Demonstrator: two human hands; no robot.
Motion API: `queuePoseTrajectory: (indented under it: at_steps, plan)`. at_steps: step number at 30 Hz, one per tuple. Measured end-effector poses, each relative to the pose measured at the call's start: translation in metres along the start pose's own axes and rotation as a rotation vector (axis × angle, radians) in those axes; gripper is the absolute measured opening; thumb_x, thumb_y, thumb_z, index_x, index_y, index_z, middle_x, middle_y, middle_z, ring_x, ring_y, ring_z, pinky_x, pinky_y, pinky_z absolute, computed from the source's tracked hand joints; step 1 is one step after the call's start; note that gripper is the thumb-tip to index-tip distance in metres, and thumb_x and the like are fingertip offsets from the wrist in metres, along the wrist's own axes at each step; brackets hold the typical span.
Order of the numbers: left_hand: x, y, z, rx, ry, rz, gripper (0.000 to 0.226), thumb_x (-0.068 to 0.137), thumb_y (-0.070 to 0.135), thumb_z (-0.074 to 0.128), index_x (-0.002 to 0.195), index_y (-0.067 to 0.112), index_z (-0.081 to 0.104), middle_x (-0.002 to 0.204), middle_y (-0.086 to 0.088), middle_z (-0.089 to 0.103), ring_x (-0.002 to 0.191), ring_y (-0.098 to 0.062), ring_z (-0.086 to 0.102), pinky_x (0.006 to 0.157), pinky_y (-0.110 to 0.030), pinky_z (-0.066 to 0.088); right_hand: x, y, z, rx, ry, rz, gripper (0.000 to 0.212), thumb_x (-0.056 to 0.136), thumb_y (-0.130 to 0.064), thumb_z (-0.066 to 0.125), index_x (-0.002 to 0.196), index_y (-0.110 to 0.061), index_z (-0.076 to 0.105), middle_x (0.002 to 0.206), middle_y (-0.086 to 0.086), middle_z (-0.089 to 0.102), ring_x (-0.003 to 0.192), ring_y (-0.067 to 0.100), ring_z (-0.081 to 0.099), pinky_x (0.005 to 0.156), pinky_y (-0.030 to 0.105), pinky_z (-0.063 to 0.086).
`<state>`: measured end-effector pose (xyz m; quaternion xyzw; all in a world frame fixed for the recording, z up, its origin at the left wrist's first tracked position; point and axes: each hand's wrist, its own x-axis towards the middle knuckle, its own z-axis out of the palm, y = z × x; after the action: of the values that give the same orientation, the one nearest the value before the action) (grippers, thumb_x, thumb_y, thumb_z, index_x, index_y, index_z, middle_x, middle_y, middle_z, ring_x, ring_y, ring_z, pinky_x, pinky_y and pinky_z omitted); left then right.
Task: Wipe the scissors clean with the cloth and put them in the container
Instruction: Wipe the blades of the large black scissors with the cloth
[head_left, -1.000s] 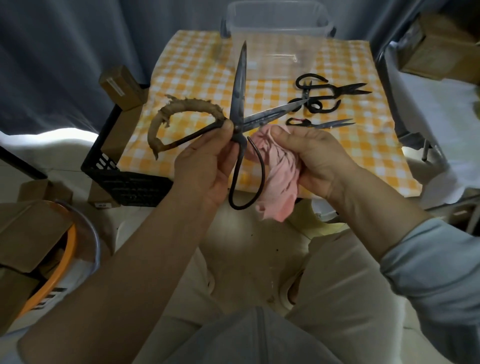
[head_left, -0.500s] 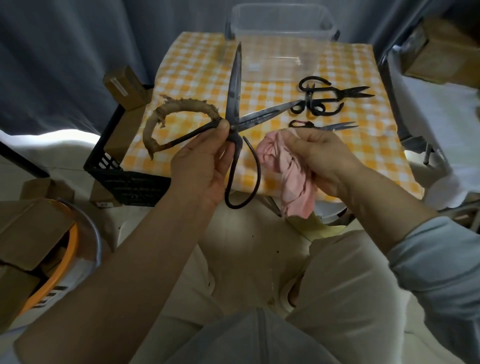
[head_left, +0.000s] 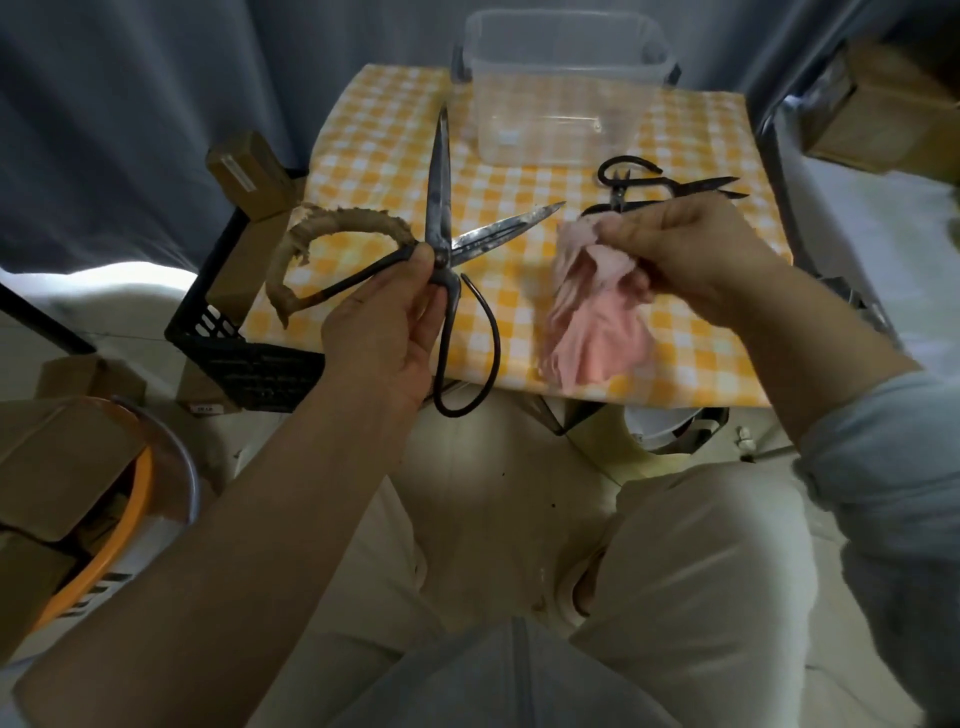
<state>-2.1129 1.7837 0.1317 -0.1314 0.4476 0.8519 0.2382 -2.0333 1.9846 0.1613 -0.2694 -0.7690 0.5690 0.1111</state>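
Note:
My left hand (head_left: 387, 322) grips a large pair of old black scissors (head_left: 439, 208) near the pivot. Their blades are spread wide, one pointing up, one to the right. One handle loop is wrapped in frayed tan binding, the other is bare. My right hand (head_left: 691, 249) holds a crumpled pink cloth (head_left: 592, 317) a short way right of the blades, not touching them. A clear plastic container (head_left: 561, 88) stands at the table's far edge. More black scissors (head_left: 670, 187) lie beyond my right hand, partly hidden by it.
The small table has a yellow-and-white checked cover (head_left: 374, 145). A black crate (head_left: 244, 353) with cardboard boxes stands at its left. More boxes and an orange-rimmed tub (head_left: 104, 551) sit on the floor at the left. My knees are under the table's near edge.
My right hand has drawn the pink cloth away from the scissors' pivot to the right, off the blade. The scissors stay spread in my left hand, lifted slightly toward the table.

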Motion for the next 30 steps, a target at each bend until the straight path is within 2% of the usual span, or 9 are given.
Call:
queuePoseTrajectory:
  at_steps: [4,7,10,17,19,21,24,28,30]
  plan:
    - [0.001,0.003,0.002,-0.007,0.008,0.004,0.003,0.084,0.008,0.067,0.087,0.008,0.066,0.076,-0.002,0.071,0.064,-0.008,0.069,0.059,-0.016,0.054,0.008,-0.017,-0.019,0.329,-0.028,-0.115,0.018,0.089,-0.019,0.063,0.077,-0.006,0.061,0.046,0.000,0.051,0.035,0.012,0.036,0.035,0.021,0.032]
    - [0.002,0.002,0.002,-0.008,0.021,0.000,0.002,0.084,0.008,0.067,0.086,0.008,0.066,0.069,0.000,0.071,0.062,-0.007,0.069,0.056,-0.015,0.053,0.014,-0.009,-0.019,-0.325,0.050,-0.050,0.035,0.079,-0.023,0.074,0.110,-0.009,0.066,0.079,0.004,0.065,0.055,0.012,0.056,0.046,0.024,0.048]
    - [0.001,0.000,0.004,-0.004,0.016,-0.024,0.003,0.083,0.009,0.068,0.086,0.008,0.066,0.071,0.000,0.071,0.063,-0.007,0.069,0.056,-0.015,0.053,0.015,0.014,-0.016,-0.735,0.041,-0.022,0.059,0.081,-0.023,0.074,0.135,-0.015,0.051,0.131,0.008,0.056,0.110,0.025,0.058,0.093,0.037,0.048]
    - [-0.002,-0.004,0.006,0.030,0.002,-0.034,0.007,0.084,0.008,0.067,0.091,0.006,0.066,0.079,-0.002,0.070,0.066,-0.007,0.068,0.058,-0.015,0.053,0.002,0.024,0.004,-1.071,-0.164,-0.028,0.074,0.060,-0.072,0.066,0.126,-0.041,0.056,0.139,-0.001,0.047,0.130,0.029,0.036,0.104,0.045,0.030]
    - [-0.003,-0.005,0.007,0.035,-0.002,-0.037,0.005,0.084,0.008,0.067,0.088,0.007,0.066,0.077,-0.001,0.070,0.064,-0.007,0.068,0.057,-0.014,0.053,0.001,0.030,0.011,-1.257,-0.151,-0.045,0.059,0.070,-0.063,0.067,0.123,-0.038,0.060,0.141,0.000,0.044,0.131,0.029,0.029,0.105,0.043,0.023]
    - [-0.004,-0.006,0.007,0.040,-0.002,-0.035,0.003,0.084,0.007,0.067,0.087,0.007,0.066,0.074,-0.001,0.070,0.063,-0.006,0.068,0.056,-0.014,0.053,0.002,0.030,0.009,-1.177,-0.034,-0.142,0.036,0.079,-0.044,0.069,0.108,-0.022,0.070,0.128,0.004,0.056,0.123,0.029,0.039,0.100,0.041,0.028]
    - [-0.003,-0.003,0.007,0.033,0.001,-0.024,0.005,0.083,0.008,0.068,0.088,0.006,0.067,0.080,-0.003,0.069,0.065,-0.008,0.068,0.056,-0.015,0.053,-0.009,0.004,0.003,-0.465,-0.142,-0.073,0.022,0.074,-0.024,0.077,0.088,-0.008,0.072,0.096,0.012,0.069,0.089,0.029,0.064,0.082,0.046,0.051]
    - [-0.003,-0.001,0.008,0.027,-0.008,-0.007,0.005,0.084,0.008,0.066,0.089,0.006,0.067,0.083,-0.005,0.070,0.068,-0.010,0.069,0.061,-0.017,0.056,-0.011,-0.001,0.003,-0.722,-0.064,-0.144,0.021,0.085,-0.027,0.069,0.088,-0.006,0.070,0.081,0.010,0.067,0.070,0.019,0.058,0.067,0.033,0.047]
    - [-0.005,-0.002,0.010,0.029,-0.023,-0.003,0.007,0.084,0.008,0.066,0.090,0.006,0.067,0.084,-0.005,0.070,0.069,-0.010,0.069,0.062,-0.016,0.056,-0.016,-0.002,0.014,-0.491,-0.035,-0.130,0.019,0.088,-0.027,0.066,0.085,-0.008,0.066,0.074,0.008,0.066,0.063,0.018,0.058,0.061,0.031,0.047]
